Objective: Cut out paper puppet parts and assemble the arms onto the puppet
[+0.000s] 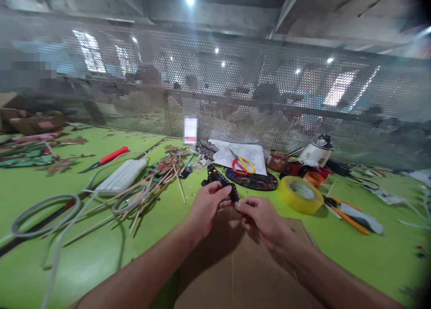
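My left hand (pixel 208 206) is closed around a flat black piece with a notched edge and small gold studs (pixel 215 174), held at a tilt over the cardboard (pixel 232 273). Its thumb lies along the top of the piece. At the near end of it, my right hand (pixel 261 215) has its thumb and forefinger pinched together, touching that end; anything smaller between the fingertips is hidden. Just beyond the hands lies a dark oval paint palette (pixel 252 181). Scissors with red and yellow handles (pixel 241 164) rest on a white sheet (pixel 218 154) behind it.
Left on the green table (pixel 90 264) are a red-handled knife (pixel 112 155), a white power strip (pixel 123 176), coiled cable, thin wooden sticks (pixel 138 206) and red-green cutouts (pixel 164 165). To the right are yellow tape (pixel 292 197), orange-handled pliers (pixel 350 217) and paint pots (pixel 313 179). A perforated screen (pixel 215 93) stands behind.
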### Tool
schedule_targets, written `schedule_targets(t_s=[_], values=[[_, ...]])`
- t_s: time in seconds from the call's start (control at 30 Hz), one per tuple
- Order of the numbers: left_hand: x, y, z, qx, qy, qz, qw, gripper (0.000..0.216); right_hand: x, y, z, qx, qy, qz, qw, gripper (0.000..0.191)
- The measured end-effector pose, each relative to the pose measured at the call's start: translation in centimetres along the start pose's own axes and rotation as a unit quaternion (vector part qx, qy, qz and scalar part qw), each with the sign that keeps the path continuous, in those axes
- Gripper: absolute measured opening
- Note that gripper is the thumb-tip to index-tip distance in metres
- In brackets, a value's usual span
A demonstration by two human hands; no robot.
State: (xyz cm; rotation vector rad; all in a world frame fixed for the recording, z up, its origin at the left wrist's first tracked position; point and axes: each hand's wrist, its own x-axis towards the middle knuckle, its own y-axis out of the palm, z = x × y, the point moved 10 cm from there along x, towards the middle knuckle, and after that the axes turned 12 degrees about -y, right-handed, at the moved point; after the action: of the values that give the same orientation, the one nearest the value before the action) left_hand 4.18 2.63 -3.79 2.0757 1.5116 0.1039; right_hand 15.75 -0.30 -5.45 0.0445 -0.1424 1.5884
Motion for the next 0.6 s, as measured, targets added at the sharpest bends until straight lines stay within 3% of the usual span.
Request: schedule_targets(t_s=[0.17,0.37,0.47,0.6], values=[[0.1,-1.1,-0.5,0.070,0.030,-0.057,0.995,0.027,0.0,-0.3,1.0,-0.029,-0.043,-0.001,0.999,0.029],[0.3,-1.6,-1.2,0.120,0.067,-0.078,0.987,0.024,0.5,-3.0,4.8,-0.046,-0.143,-0.071,0.986,0.031],[-0.1,-0.7,-1.4,0.150,0.085,-0.061,0.983,0.018,0.5,-2.5,5.7,-0.019,-0.167,-0.037,0.985,0.032],[-0.3,0.1,-1.4,0.193,0.098,-0.048,0.975,0.016,0.5,-1.5,4.6,0.039,-0.118,0.003,0.992,0.041]])
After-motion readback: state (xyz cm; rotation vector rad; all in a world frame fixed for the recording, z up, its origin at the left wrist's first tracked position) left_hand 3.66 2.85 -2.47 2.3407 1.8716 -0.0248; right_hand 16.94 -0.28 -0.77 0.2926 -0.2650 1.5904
